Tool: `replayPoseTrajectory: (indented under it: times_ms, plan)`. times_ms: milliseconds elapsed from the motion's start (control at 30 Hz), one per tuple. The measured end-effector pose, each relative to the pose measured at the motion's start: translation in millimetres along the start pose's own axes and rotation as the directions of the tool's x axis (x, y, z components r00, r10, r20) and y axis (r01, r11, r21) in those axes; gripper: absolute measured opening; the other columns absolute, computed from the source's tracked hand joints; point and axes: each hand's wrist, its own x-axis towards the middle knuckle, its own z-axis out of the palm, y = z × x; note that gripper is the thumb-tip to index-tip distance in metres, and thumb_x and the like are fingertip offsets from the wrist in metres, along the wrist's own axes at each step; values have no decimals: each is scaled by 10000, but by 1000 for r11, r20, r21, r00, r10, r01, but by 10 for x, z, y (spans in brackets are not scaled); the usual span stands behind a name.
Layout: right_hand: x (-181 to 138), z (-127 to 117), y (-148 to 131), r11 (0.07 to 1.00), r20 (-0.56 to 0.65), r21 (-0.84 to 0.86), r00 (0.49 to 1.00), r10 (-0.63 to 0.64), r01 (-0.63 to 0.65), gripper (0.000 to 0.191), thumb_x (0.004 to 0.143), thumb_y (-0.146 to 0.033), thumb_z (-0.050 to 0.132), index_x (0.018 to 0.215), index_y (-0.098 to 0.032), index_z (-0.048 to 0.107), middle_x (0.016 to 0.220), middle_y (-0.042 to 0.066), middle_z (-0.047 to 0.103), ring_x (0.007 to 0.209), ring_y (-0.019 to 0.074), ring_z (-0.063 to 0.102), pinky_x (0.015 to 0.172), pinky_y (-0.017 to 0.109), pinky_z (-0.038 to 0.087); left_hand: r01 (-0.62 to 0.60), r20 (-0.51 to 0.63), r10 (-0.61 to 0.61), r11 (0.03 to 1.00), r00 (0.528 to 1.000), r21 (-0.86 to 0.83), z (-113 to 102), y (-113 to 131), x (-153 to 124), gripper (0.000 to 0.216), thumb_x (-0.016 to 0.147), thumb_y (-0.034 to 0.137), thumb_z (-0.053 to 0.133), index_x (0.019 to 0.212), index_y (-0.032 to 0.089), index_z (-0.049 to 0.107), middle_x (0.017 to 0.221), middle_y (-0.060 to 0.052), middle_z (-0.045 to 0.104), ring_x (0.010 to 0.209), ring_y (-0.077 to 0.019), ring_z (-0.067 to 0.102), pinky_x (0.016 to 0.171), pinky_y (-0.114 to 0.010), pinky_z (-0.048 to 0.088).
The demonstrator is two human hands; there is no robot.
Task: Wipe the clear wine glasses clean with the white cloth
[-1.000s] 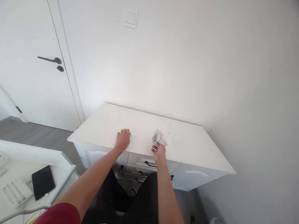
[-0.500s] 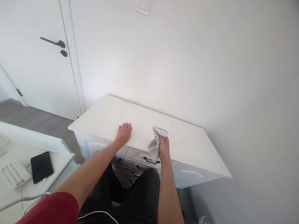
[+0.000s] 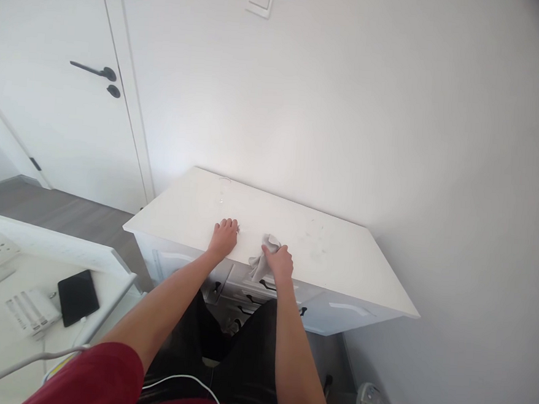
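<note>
My right hand [image 3: 279,263] is closed on a small grey cloth [image 3: 260,262] at the front edge of a white cabinet top [image 3: 338,274]. Part of the cloth hangs over the edge in front of the drawers. My left hand [image 3: 223,238] rests on the same top a little to the left, fingers curled down against the surface, holding nothing. Faint smudges [image 3: 315,239] mark the top to the right of the cloth.
The cabinet stands in a corner against white walls, with black-handled drawers [image 3: 263,286] below its edge. A white door with a black handle [image 3: 94,70] is at the left. A white table at lower left carries a black phone [image 3: 78,297] and a white box [image 3: 31,313].
My right hand has moved left and toward me along the cabinet top with the cloth, away from the smudged patch. My left hand has stayed in place.
</note>
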Motion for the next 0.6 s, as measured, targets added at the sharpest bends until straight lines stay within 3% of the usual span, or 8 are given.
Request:
replayPoseTrajectory:
  times_ms: [100,200,267,333,400,467,600]
  plan:
    - [-31,3,11,994,-54,-50,994,-96,93,163,816,-366,656,856,-253,545,801,83,627,911,316,637,796,417,458,-2,0,2,1000,1000,-1,-6,4,0,252,1026,198,324,1122,167,555,1075,-154,600,1061,-310,514,902,-451,381]
    - [-121,29,-18,950,-137,-157,947,-290,269,177,859,-369,596,977,-239,570,1006,134,625,1047,333,587,805,404,456,-7,-2,7,1000,1000,1,-2,3,-4,246,1028,205,328,1119,170,554,1083,-154,598,1067,-308,513,911,-451,378]
    - [-186,72,-48,913,-76,-222,927,-367,343,262,815,-391,652,1009,-226,592,1113,159,601,1096,349,553,825,407,458,-8,-4,8,1000,1000,2,-1,2,-6,250,1029,206,325,1124,168,552,1096,-157,596,1073,-309,510,918,-454,376]
    - [-214,112,-55,921,-10,-224,944,-328,318,257,772,-345,687,982,-210,623,1092,160,613,1040,337,572,829,406,459,-8,-6,8,1000,1000,4,-3,3,-7,249,1028,202,325,1122,163,553,1094,-158,595,1070,-311,511,914,-456,377]
    - [-188,122,-23,967,-30,-113,972,-233,229,157,770,-282,659,906,-205,654,992,137,648,957,308,599,824,396,456,-10,-6,10,1000,1000,7,-6,4,-8,244,1026,201,330,1113,162,555,1082,-156,597,1062,-312,513,903,-453,381]
    - [-121,90,34,985,-41,105,991,-131,134,85,773,-290,635,797,-216,670,862,92,670,883,280,616,795,377,460,-15,-6,15,1000,1000,9,-5,5,-8,238,1027,207,336,1106,166,557,1075,-152,599,1060,-311,515,897,-449,384]
    - [22,-56,110,836,65,547,998,8,-42,208,727,-416,660,750,-209,670,727,23,665,731,223,616,663,323,476,-15,-6,15,1000,1000,4,8,-1,-7,246,1030,209,326,1117,171,552,1091,-153,601,1068,-311,512,908,-456,382]
